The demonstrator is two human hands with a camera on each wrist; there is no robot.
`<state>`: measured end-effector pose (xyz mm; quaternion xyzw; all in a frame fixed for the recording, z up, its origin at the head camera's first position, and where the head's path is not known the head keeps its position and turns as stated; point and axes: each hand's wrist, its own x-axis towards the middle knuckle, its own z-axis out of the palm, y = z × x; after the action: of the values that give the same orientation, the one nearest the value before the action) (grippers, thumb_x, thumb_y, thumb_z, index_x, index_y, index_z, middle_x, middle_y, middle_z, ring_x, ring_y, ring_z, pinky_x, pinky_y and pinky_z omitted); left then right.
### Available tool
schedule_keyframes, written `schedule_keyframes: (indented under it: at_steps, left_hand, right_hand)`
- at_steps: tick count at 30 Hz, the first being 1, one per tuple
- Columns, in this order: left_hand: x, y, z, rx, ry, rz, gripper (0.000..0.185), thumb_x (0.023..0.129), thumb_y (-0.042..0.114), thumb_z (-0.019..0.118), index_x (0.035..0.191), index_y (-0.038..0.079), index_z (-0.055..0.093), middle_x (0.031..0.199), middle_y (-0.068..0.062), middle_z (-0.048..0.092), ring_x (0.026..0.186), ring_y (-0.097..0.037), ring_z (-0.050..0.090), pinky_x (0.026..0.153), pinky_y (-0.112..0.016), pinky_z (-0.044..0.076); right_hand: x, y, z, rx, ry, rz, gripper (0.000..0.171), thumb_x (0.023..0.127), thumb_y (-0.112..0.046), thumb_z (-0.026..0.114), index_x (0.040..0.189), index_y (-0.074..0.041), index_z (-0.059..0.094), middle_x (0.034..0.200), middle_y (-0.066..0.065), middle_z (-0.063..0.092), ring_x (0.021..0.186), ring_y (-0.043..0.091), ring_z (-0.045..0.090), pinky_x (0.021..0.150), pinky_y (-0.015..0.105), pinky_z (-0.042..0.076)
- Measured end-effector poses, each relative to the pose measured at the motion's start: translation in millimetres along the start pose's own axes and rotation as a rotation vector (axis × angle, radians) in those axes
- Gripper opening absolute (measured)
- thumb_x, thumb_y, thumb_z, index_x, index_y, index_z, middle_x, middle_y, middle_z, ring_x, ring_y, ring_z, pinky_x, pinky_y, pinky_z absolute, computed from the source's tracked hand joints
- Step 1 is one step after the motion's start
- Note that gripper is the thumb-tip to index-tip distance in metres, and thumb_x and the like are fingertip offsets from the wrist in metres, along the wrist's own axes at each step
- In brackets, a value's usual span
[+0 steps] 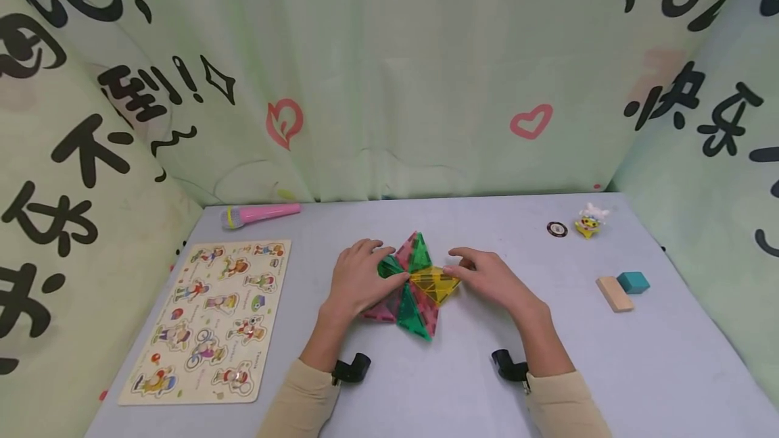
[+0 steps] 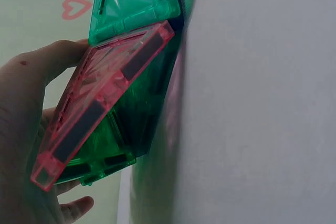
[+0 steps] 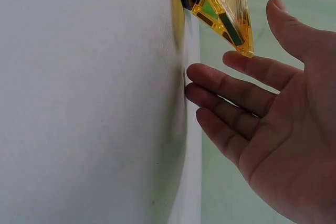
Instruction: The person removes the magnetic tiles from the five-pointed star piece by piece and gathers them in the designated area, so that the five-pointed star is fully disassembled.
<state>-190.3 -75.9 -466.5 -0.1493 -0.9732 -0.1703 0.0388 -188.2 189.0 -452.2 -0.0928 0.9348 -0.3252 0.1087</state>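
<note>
A star-shaped build of translucent magnetic tiles in pink, green and yellow lies mid-table. My left hand holds its left side, with the thumb reaching toward the centre and the fingers over the far edge. In the left wrist view, a pink triangular tile and a green tile stand tilted against each other beside the thumb. My right hand is at the yellow point, fingers extended and thumb spread. The right wrist view shows the yellow tip between thumb and index finger, not gripped.
To the left lies a wooden picture puzzle board, with a pink toy microphone behind it. At right are a round black-and-white disc, a small yellow figurine, a tan block and a teal block. Printed curtains surround the table.
</note>
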Motion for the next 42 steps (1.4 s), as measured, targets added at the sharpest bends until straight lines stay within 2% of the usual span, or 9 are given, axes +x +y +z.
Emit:
schedule_keyframes:
  at_steps: [6, 12, 16, 22, 28, 35, 42]
  left_hand:
    - [0.6, 3.6, 1.2, -0.014, -0.006, -0.021, 0.063, 0.087, 0.069, 0.053, 0.132, 0.027, 0.064, 0.134, -0.002, 0.063, 0.13, -0.025, 0.053, 0.106, -0.05, 0.043]
    - [2.3, 6.3, 1.9, -0.044, -0.003, -0.014, 0.058, 0.087, 0.063, 0.054, 0.13, 0.026, 0.065, 0.133, -0.002, 0.064, 0.128, -0.026, 0.054, 0.105, -0.051, 0.043]
    - [3.6, 6.2, 3.7, -0.058, -0.002, -0.01, 0.054, 0.087, 0.059, 0.054, 0.129, 0.026, 0.066, 0.132, -0.001, 0.064, 0.129, -0.026, 0.054, 0.106, -0.05, 0.043]
    - [4.4, 5.2, 4.9, -0.071, -0.015, -0.013, 0.054, 0.088, 0.058, 0.054, 0.13, 0.026, 0.066, 0.133, -0.001, 0.064, 0.13, -0.025, 0.053, 0.107, -0.05, 0.042]
    - [4.8, 5.5, 5.8, -0.083, -0.017, -0.02, 0.054, 0.088, 0.056, 0.055, 0.131, 0.025, 0.065, 0.134, -0.002, 0.063, 0.13, -0.025, 0.052, 0.107, -0.05, 0.042]
    - [5.7, 6.6, 5.9, -0.104, -0.023, -0.017, 0.054, 0.088, 0.053, 0.055, 0.134, 0.026, 0.063, 0.137, -0.003, 0.061, 0.132, -0.025, 0.052, 0.108, -0.051, 0.042]
    - [5.0, 6.4, 7.0, -0.138, -0.016, 0.026, 0.05, 0.089, 0.046, 0.056, 0.138, 0.034, 0.059, 0.137, -0.001, 0.061, 0.132, -0.024, 0.052, 0.109, -0.05, 0.042]
  right_hand:
    - [1.1, -2.5, 2.8, 0.051, -0.016, -0.035, 0.048, 0.097, -0.04, 0.062, 0.133, -0.009, 0.061, 0.105, 0.009, 0.072, 0.094, 0.02, 0.063, 0.085, 0.042, 0.053]
    - [1.8, -5.9, 7.4, 0.096, -0.023, -0.051, 0.032, 0.098, -0.033, 0.061, 0.118, -0.01, 0.07, 0.108, 0.008, 0.071, 0.096, 0.02, 0.062, 0.085, 0.039, 0.054]
    - [2.9, -4.9, 9.1, 0.13, -0.015, -0.037, 0.026, 0.097, -0.029, 0.062, 0.113, -0.011, 0.072, 0.109, 0.009, 0.071, 0.093, 0.019, 0.061, 0.08, 0.034, 0.053]
    - [2.4, -0.4, 10.6, 0.271, -0.029, -0.023, 0.026, 0.096, -0.025, 0.064, 0.114, -0.006, 0.071, 0.112, 0.014, 0.07, 0.085, 0.018, 0.06, 0.071, 0.03, 0.054]
    - [2.2, 5.4, 11.5, 0.385, -0.04, 0.007, 0.028, 0.096, -0.024, 0.065, 0.115, -0.005, 0.071, 0.114, 0.015, 0.07, 0.083, 0.019, 0.063, 0.073, 0.029, 0.057]
    - [3.4, 11.1, 9.8, 0.556, -0.05, 0.04, 0.031, 0.095, -0.02, 0.066, 0.115, 0.004, 0.07, 0.115, 0.021, 0.069, 0.081, 0.015, 0.064, 0.073, 0.029, 0.058]
    - [3.5, 15.3, 9.2, 0.645, -0.055, 0.066, 0.032, 0.094, -0.017, 0.067, 0.113, 0.008, 0.07, 0.111, 0.02, 0.072, 0.079, 0.013, 0.067, 0.072, 0.028, 0.059]
